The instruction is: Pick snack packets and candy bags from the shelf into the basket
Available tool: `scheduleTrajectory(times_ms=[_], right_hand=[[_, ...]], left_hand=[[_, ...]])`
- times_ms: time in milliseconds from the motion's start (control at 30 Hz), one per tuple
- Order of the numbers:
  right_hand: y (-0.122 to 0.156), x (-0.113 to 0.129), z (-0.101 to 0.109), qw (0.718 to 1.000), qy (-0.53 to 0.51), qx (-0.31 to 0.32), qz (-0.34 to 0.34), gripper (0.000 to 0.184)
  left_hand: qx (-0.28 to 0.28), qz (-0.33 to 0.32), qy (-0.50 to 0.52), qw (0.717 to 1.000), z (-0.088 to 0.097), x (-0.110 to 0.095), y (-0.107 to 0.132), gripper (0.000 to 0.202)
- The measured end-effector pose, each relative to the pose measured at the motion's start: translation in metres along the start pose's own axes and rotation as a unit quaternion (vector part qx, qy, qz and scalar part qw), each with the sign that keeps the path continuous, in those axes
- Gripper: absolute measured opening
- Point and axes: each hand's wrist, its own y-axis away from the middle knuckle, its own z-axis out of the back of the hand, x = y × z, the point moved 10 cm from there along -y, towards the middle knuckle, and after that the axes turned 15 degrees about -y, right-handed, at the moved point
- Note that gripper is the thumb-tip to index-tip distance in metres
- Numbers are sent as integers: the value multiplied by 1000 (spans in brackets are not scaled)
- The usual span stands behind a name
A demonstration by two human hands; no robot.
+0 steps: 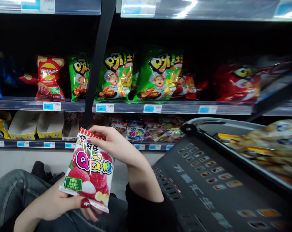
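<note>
A white and pink bag of gummy candy (91, 167), printed with lychees and large QQ lettering, is held up in front of my knees. My left hand (63, 199) grips its lower edge, thumb on the front and fingers behind. At the top edge, my right hand (107, 140) has its thumb on the front, with the other fingers partly hidden behind the bag. Beyond it, similar small candy bags (135, 132) lie on the bottom shelf. To the right of my right arm stands a dark grey shopping basket (199, 180), tilted in view.
Packaged snacks (278, 138) fill the basket. Green snack bags (160, 75) and a red chip bag (49, 79) stand on the middle shelf (121, 108). Yellow-white open cartons (50, 125) sit lower left. A dark upright post (97, 58) divides the shelving.
</note>
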Motion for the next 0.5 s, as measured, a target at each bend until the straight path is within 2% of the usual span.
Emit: scheduleTrajectory(times_ms=[500], right_hand=[[0,-2,2,1000,11,-5,-9,11]], left_hand=[[7,-6,3,1000,-2,-6,-1,26]])
